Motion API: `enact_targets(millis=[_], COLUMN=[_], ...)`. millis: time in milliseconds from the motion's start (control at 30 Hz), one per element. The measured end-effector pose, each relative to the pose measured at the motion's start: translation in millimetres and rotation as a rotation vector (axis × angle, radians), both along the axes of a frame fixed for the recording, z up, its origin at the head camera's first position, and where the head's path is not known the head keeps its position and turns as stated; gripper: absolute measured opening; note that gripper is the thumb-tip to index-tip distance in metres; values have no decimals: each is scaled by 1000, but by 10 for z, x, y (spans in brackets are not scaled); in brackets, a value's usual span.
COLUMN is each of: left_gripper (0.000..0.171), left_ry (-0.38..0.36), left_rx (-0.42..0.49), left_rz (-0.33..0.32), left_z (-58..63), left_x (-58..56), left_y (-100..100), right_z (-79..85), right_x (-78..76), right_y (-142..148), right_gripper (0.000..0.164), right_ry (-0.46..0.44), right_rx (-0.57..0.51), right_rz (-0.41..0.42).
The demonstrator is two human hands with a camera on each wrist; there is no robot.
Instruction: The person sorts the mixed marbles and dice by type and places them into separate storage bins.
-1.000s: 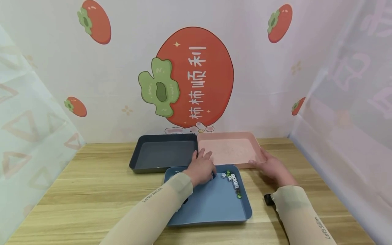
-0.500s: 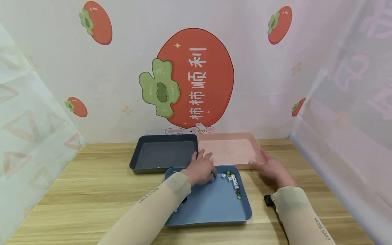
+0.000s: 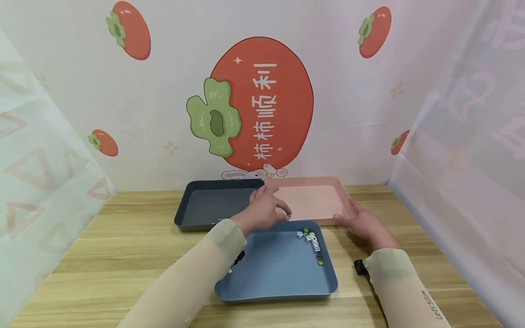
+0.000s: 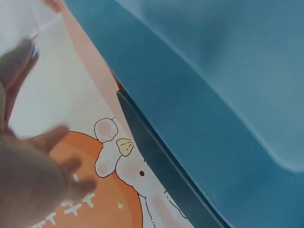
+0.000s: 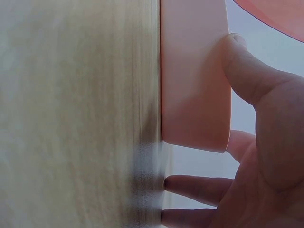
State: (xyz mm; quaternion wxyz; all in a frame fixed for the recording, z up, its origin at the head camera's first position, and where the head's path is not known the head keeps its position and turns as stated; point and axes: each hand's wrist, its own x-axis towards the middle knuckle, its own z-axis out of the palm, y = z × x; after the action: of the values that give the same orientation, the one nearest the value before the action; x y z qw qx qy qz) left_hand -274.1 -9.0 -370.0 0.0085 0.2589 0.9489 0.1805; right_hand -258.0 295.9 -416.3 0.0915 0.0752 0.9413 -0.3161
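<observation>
My left hand (image 3: 263,210) is raised over the far rim of the blue tray (image 3: 283,271), at the pink tray's near edge. Thumb and forefinger pinch a small shiny bluish piece (image 3: 289,217), mostly hidden by the fingertips. In the left wrist view it shows as a pale blue glint. My right hand (image 3: 365,224) holds the near right corner of the pink tray (image 3: 309,200), thumb at the rim and fingers along the side. White dice (image 3: 315,245) and green glassy pieces (image 3: 321,262) lie along the blue tray's right side.
A dark grey tray (image 3: 221,202) stands left of the pink one, edge to edge. The blue tray sits in front of both on the wooden table (image 3: 123,246). Small white bits (image 3: 230,271) show beside my left forearm. A printed cloth wall (image 3: 336,150) rises behind.
My left hand has lifted from the blue tray's far side, pinching the small bluish piece, and moved up toward the pink tray. The right hand has stayed at the corner.
</observation>
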Motion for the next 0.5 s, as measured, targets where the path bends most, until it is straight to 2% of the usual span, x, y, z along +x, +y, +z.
enact_targets(millis=[233,367,500], left_gripper=[7,8,8], left_ry=[138,159,154], left_rx=[90,111,78], left_rz=[144,189,212], left_z=[-16,-37,-55], left_x=[-60,-93,-135], left_y=[-31,-36,-32], right_z=[-41,-52,-51], right_x=[-24,-28,-22], right_y=[53,54,42], right_gripper=[104,104,104], right_ry=[48,49,41], right_rx=[27,26,21], right_rz=[45,42,31])
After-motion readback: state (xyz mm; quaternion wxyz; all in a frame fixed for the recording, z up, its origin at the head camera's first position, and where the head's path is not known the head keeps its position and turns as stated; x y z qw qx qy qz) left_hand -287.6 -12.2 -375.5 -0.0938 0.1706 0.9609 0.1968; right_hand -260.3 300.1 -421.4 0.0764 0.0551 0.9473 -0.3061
